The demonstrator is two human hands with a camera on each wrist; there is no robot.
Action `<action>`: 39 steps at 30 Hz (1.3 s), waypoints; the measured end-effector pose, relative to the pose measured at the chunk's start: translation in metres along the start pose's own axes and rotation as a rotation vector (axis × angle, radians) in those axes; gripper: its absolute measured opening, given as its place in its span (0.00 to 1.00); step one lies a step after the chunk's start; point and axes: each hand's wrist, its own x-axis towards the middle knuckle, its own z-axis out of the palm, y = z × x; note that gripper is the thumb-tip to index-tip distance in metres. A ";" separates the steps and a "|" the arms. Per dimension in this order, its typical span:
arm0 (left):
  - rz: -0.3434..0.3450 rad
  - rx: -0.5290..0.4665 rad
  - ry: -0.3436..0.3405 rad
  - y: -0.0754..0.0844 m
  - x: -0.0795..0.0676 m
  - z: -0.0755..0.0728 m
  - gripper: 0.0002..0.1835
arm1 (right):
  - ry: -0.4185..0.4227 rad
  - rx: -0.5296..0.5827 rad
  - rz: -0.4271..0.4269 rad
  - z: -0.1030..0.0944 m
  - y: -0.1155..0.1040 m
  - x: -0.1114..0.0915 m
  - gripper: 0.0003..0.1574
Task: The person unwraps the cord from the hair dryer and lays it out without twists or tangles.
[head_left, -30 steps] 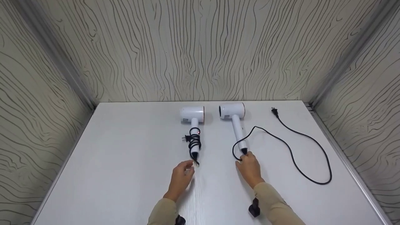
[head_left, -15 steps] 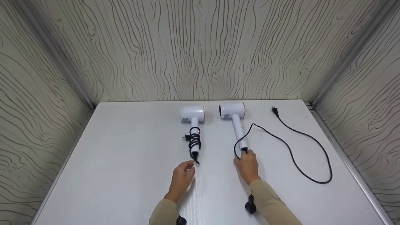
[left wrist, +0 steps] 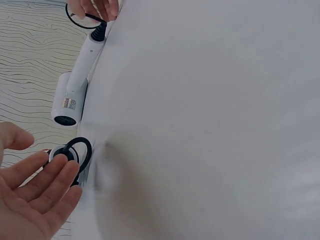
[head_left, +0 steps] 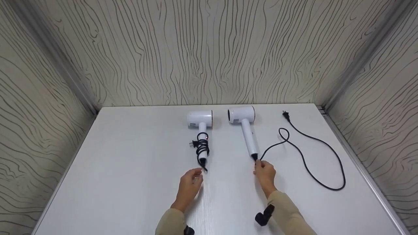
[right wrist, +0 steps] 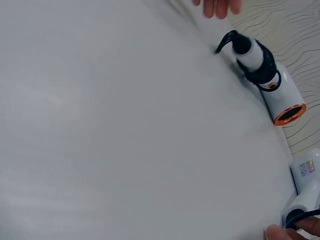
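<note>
Two white hair dryers lie on the table. Around the handle of the left hair dryer (head_left: pixel 200 118) its black cord (head_left: pixel 202 148) is wound, with the plug (head_left: pixel 195 144) sticking out to the left. My left hand (head_left: pixel 188 186) is held just below that handle's end, fingers relaxed and holding nothing; the left wrist view shows the palm side. To the right, the other hair dryer (head_left: pixel 242 114) has its handle pointing toward me. My right hand (head_left: pixel 265 173) pinches its black cord (head_left: pixel 273 146) at the strain relief (head_left: pixel 254 157), seen also as fingers (right wrist: pixel 278 233) in the right wrist view.
The right dryer's cord runs off right in a small twisted loop and a wide bend, ending at a plug (head_left: pixel 286 115) near the back. A white table (head_left: pixel 130 169) sits between wood-grain panels (head_left: pixel 209 52) with grey metal corner rails (head_left: pixel 362 55).
My right hand has shifted slightly right at the dryer's tail. The cord loop left of the handle has swung right, forming a small loop farther off. My left hand stays put.
</note>
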 end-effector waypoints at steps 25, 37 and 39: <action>0.025 0.017 0.019 0.001 -0.001 -0.001 0.14 | 0.013 -0.138 0.048 -0.012 0.010 0.034 0.08; 0.052 0.041 0.028 -0.004 0.000 -0.006 0.13 | 0.168 -0.450 -0.379 -0.012 -0.006 0.025 0.06; 0.054 0.038 0.029 -0.004 0.000 -0.006 0.14 | 0.173 -0.490 -0.454 -0.009 -0.010 0.023 0.06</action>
